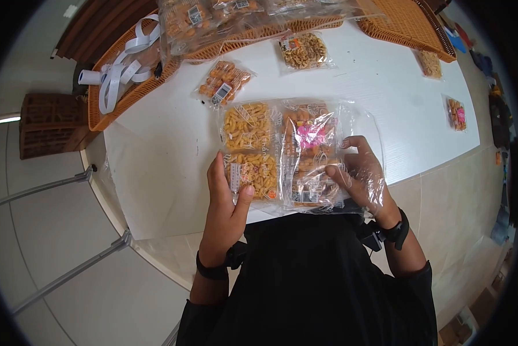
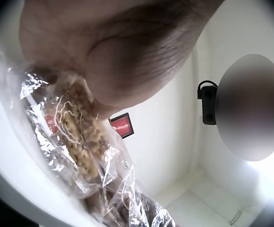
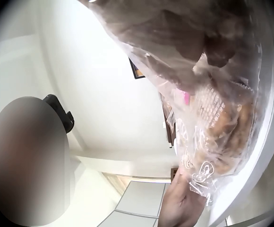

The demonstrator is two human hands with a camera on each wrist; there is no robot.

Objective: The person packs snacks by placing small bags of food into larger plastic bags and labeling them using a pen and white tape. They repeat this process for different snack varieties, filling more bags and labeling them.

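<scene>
A large clear plastic bag [image 1: 279, 199] with white print lies over the table's front edge, snack packs side by side in it. On its left side are yellow stick-snack packs [image 1: 247, 127]; on its right are browner snack packs [image 1: 305, 167], one with a pink label. My left hand [image 1: 227, 202] grips the bag's left edge, thumb on top. Clear film covers my right hand [image 1: 362, 173], which is inside the bag's right end and holds the brown packs' right edge, its thumb over the lower one. In the right wrist view, fingers [image 3: 189, 38] show through the film.
Further back on the white table [image 1: 161, 173] lie an orange snack pack [image 1: 225, 81] and a nut-like snack pack [image 1: 304, 51]. A wicker tray [image 1: 120, 106] with white ribbon stands at the left, bagged snacks [image 1: 189, 20] behind. Two small packs lie near the right edge.
</scene>
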